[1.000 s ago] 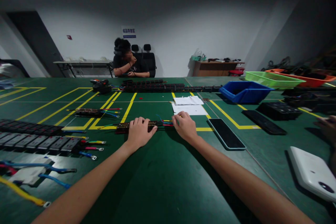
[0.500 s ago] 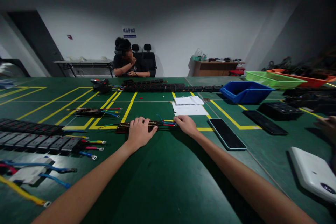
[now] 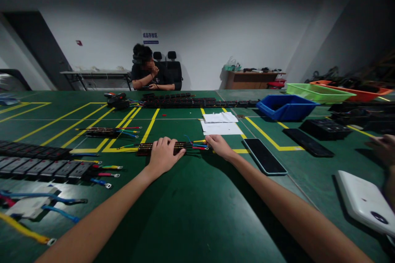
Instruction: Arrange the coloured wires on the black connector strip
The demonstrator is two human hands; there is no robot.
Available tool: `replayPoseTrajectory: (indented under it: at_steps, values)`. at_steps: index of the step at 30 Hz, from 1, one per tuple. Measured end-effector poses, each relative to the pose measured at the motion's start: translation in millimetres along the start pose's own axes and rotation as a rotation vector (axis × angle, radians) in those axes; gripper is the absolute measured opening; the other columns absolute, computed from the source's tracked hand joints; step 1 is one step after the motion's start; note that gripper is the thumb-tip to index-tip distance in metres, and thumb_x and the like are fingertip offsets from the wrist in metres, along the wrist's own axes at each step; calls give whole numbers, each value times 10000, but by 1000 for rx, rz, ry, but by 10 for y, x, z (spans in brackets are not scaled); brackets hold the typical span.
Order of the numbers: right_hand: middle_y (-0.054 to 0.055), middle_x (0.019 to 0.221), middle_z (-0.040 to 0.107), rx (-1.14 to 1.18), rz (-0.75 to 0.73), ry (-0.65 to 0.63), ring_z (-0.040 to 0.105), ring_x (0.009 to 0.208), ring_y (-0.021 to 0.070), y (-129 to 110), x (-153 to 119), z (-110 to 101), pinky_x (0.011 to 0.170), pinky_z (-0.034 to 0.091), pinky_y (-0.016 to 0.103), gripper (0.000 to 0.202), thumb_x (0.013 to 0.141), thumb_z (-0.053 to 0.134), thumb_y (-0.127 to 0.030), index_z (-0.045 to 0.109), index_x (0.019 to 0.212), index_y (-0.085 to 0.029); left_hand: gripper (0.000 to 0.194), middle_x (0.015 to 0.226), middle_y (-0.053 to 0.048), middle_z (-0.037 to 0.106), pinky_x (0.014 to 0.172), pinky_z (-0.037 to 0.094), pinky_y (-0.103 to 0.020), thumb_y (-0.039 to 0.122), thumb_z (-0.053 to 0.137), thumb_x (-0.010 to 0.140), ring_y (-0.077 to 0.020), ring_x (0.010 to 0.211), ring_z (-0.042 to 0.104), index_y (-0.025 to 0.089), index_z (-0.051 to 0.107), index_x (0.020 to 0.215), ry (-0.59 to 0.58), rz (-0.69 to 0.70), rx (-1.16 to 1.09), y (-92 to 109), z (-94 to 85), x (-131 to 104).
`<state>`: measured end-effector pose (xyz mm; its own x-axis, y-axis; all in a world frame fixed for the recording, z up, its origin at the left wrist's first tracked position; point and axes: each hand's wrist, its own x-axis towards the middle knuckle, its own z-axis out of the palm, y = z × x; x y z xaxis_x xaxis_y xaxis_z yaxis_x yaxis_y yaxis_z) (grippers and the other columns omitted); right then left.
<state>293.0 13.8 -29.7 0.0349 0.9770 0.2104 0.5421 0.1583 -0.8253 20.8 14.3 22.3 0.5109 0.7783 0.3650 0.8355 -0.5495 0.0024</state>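
My left hand lies over a dark strip assembly, its fingers on top and its thumb along the near side. Coloured wires with metal ring ends stick out from the right end of that strip, yellow, red and blue among them. My right hand is closed in a pinch on the yellow wire's end. More thin wires come out at the strip's left end. A similar strip with wires rests farther back on the left.
White papers lie beyond my right hand, and a phone is to its right. Blue and green bins stand back right. Black socket strips fill the left. A person sits across the green table; another person's hand shows far right.
The view has shifted slightly, so most things sit a little farther left. Both hands stay at the strip and its wires, with hardly any visible movement.
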Motion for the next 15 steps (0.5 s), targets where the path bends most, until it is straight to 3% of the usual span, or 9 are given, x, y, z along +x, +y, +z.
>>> replayPoseTrajectory:
  at_steps: [15]
  values:
    - [41, 726, 676, -191, 53, 103, 590, 684, 182, -161, -51, 26, 602, 338, 257, 551, 972, 343, -560, 684, 751, -189, 542, 1089, -130, 631, 863, 404, -434, 625, 402, 967, -303, 1021, 543, 188, 674, 1138, 43, -37, -19, -11, 13, -16]
